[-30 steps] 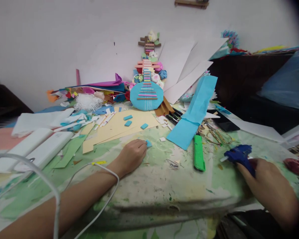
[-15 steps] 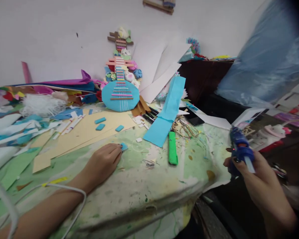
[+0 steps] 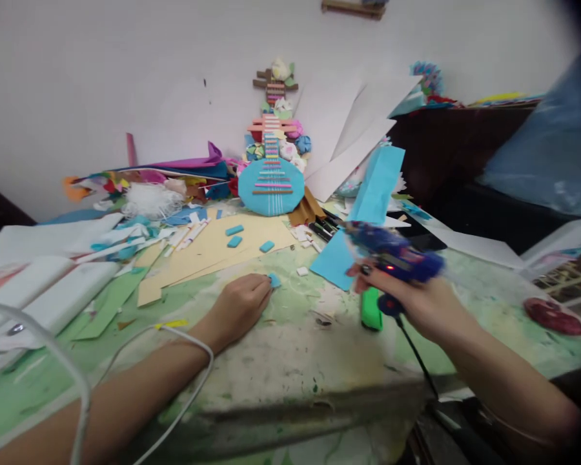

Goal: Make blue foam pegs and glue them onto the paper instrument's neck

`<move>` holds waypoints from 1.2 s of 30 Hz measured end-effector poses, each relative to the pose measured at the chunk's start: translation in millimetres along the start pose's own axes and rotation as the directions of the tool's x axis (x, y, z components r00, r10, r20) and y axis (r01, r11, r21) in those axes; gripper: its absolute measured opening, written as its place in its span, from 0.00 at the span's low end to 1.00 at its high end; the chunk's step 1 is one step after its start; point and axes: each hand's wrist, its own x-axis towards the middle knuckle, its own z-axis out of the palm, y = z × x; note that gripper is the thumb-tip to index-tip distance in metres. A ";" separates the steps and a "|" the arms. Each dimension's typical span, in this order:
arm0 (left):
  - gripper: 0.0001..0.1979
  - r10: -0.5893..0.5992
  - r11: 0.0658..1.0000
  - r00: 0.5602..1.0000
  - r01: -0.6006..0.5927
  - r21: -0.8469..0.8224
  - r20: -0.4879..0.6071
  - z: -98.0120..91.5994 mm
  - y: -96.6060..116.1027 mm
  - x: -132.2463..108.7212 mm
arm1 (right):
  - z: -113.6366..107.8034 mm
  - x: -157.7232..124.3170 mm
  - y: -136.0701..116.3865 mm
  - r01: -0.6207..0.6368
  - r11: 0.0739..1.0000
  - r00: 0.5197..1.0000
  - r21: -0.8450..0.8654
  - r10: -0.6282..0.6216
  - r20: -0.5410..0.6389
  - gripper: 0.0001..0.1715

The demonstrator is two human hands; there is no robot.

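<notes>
My left hand (image 3: pixel 244 302) rests on the table with its fingers closed on a small blue block (image 3: pixel 274 280). In my right hand (image 3: pixel 421 303) is a dark blue glue gun (image 3: pixel 397 253), a red light glowing on its side and its tip pointing left. A black cord hangs down from it. The gun is held above a green utility knife (image 3: pixel 370 310) and a strip of blue paper (image 3: pixel 377 187), hiding part of both. Several more blue blocks (image 3: pixel 235 241) lie on cream card (image 3: pixel 208 248) beyond my left hand.
A blue lute-shaped craft (image 3: pixel 271 186) with paper flowers leans against the wall. White markers (image 3: pixel 193 234) and paper scraps lie at the left. A white cable (image 3: pixel 208 371) loops over my left forearm. A dark red oval object (image 3: pixel 554 316) is at the right table edge.
My right hand has brought the glue gun leftward from beyond the table's right side to over the table. The view has turned right-to-left, shifting things rightward. My left hand still holds the block.
</notes>
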 end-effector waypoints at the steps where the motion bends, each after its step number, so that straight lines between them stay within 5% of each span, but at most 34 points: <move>1: 0.09 0.008 1.000 1.000 -0.008 0.018 -0.002 -0.6 0.6 0.5 | 17.0 13.8 -1.5 -0.040 0.994 0.994 0.100 0.029 0.109 0.17; 4: 0.09 0.019 0.999 1.000 -0.019 0.044 -0.005 -2.7 2.1 1.8 | 61.6 47.6 -0.3 -0.161 0.929 0.948 0.332 0.052 0.314 0.18; 10: 0.10 0.020 0.998 1.000 -0.019 0.065 -0.004 -6.5 3.4 4.2 | 100.2 75.7 18.9 -0.165 0.955 0.921 0.248 0.059 0.384 0.12; 25: 0.07 0.011 0.999 1.000 -0.010 0.041 -0.008 -3.2 4.8 1.4 | 100.8 76.1 12.7 0.011 0.997 0.898 0.073 -0.042 0.438 0.13; 31: 0.08 0.071 0.997 0.997 -0.070 0.038 -0.022 -5.5 6.3 2.4 | 101.5 76.7 18.8 -0.035 0.997 0.902 0.070 0.002 0.432 0.14; 36: 0.10 0.054 0.999 0.996 -0.054 -0.004 0.067 -8.1 9.1 2.2 | 102.0 74.8 17.4 -0.140 0.981 0.900 0.134 0.070 0.430 0.11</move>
